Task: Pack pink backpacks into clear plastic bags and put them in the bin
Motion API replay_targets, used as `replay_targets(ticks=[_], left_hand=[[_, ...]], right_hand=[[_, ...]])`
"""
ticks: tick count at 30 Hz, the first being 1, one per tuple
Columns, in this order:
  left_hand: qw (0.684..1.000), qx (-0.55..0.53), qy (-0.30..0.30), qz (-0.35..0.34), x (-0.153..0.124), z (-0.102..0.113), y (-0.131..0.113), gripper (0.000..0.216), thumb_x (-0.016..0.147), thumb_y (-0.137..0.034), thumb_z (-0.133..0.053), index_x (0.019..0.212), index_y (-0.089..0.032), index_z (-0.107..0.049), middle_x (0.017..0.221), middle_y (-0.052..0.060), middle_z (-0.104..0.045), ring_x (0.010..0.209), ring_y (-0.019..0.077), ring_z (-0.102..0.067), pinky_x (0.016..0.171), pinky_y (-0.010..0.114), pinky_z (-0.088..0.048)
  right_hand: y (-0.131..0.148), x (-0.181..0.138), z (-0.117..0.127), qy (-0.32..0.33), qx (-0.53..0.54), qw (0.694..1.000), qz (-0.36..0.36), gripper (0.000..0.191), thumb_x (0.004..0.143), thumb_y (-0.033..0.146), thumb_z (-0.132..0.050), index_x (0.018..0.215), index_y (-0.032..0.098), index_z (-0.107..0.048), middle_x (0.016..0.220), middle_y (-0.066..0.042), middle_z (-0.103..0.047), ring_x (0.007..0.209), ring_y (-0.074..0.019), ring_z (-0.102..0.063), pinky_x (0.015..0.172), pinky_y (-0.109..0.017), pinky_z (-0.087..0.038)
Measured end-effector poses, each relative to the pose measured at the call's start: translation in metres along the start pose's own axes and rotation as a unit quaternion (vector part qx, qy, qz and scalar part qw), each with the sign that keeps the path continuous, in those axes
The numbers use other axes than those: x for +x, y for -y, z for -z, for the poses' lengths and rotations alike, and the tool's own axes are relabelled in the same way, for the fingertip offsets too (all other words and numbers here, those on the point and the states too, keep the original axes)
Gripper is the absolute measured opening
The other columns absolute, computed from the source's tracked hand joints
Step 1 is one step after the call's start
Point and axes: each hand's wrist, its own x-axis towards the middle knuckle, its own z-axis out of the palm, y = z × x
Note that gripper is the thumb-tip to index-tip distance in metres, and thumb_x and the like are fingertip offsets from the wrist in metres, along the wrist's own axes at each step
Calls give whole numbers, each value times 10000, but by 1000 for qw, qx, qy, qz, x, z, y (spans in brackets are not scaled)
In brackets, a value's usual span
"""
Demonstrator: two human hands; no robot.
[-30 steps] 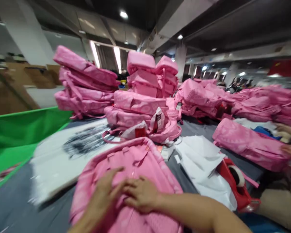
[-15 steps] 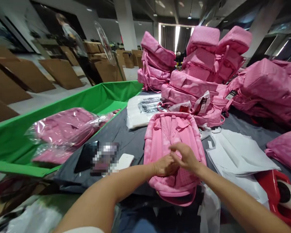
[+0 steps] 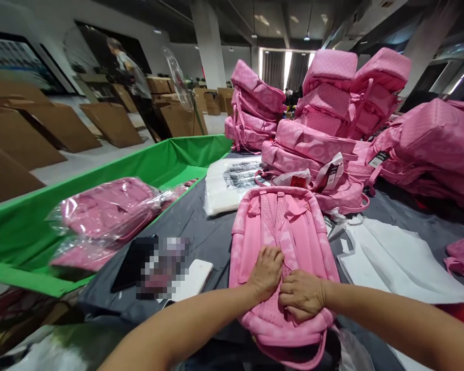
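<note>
A pink backpack (image 3: 244,242) lies in front of me with its strap side up and its handle loop toward me. My left hand (image 3: 266,272) is closed on a shoulder strap (image 3: 266,219) near the middle of the back panel. Just below and to the right, my right hand (image 3: 303,296) has its fingers curled round the lower part of the straps. The two hands almost touch. My fingers cover the strap ends.
A green fabric bin (image 3: 19,281) on the left holds pink backpacks in clear plastic. White plastic bags (image 3: 226,198) lie beyond the backpack. Stacked pink backpacks (image 3: 325,98) rise behind. White sheets (image 3: 390,257) lie right, a phone (image 3: 193,278) left. A person (image 3: 133,77) stands far left.
My right hand has come down from above the left hand onto the straps. My left hand has shifted slightly up the strap. The view has tilted a little.
</note>
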Motion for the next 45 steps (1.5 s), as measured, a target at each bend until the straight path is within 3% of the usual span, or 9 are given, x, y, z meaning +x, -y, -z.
replay_targets(ticks=[8, 18, 21, 24, 29, 35, 40, 42, 45], left_hand=[[997, 62, 27, 31, 10, -3, 5, 409, 1019, -288, -413, 1387, -191, -563, 1602, 166, -397, 1517, 389, -261, 1210, 681, -207], [984, -32, 177, 1, -83, 36, -1, 783, 963, -655, -486, 1599, -230, -319, 1715, 189, -60, 1575, 419, -5, 1241, 671, -87], [979, -54, 195, 8, -98, 34, -7, 1026, 857, -831, -487, 1629, -209, -225, 1700, 237, 22, 1556, 478, 49, 1207, 732, -76], [975, -64, 210, 20, -97, 31, -11, 1205, 744, -940, -484, 1635, -184, -192, 1692, 258, 35, 1532, 525, 96, 1174, 781, -55], [982, -47, 185, -9, -88, 26, -5, 1253, 694, -950, -532, 1626, -168, -232, 1686, 287, -16, 1529, 562, 4, 1141, 819, 10], [989, 4, 140, -40, -102, 28, -6, 1172, 728, -938, -501, 1596, -171, -324, 1663, 283, -204, 1512, 536, -187, 1174, 758, -122], [997, 46, 53, -37, -46, 63, 3, 759, 934, -743, -439, 1423, -179, -576, 1466, 208, -557, 1356, 403, -486, 1187, 633, -270], [998, 66, 2, 13, -8, 73, 11, 664, 970, -657, -467, 1493, -250, -516, 1593, 158, -433, 1477, 414, -334, 1222, 674, -145], [994, 28, 43, 97, 29, 64, 25, 716, 920, -704, -538, 1552, -396, -402, 1721, 88, -156, 1551, 498, -53, 1173, 782, -8]], right_hand=[[-12, 0, -8, 4, -40, 998, -47, 129, 879, 242, -544, 942, 204, -650, 819, -34, -644, 757, -194, -536, 700, -322, -405], [77, 19, 6, -131, -81, 984, -94, 194, 963, 242, -469, 822, 214, -599, 679, -16, -573, 639, -175, -496, 611, -318, -349], [57, 15, 42, -178, -125, 937, -273, 225, 980, 210, -444, 897, 208, -653, 760, -53, -631, 738, -202, -569, 712, -336, -415], [10, 9, 64, -164, -142, 884, -415, 352, 982, 283, -479, 1278, 175, -637, 1231, -145, -678, 1157, -287, -594, 1001, -423, -437], [-44, 10, 31, -35, -106, 882, -458, 729, 983, 505, -499, 1586, 124, -350, 1613, -165, -395, 1505, -349, -325, 1216, -535, -266], [-29, 1, -4, -45, -114, 885, -448, 741, 1014, 529, -419, 1597, 84, -316, 1614, -186, -371, 1521, -333, -311, 1232, -543, -261], [-16, -12, -26, -114, -133, 885, -431, 678, 1014, 476, -410, 1549, 59, -399, 1558, -220, -454, 1474, -328, -402, 1187, -529, -357], [-13, -15, -31, -133, -143, 881, -431, 642, 1001, 438, -441, 1532, 78, -429, 1538, -214, -485, 1446, -323, -443, 1178, -515, -376], [-8, -14, -23, -145, -153, 878, -430, 573, 983, 383, -472, 1492, 120, -488, 1488, -195, -547, 1383, -311, -516, 1137, -488, -423]])
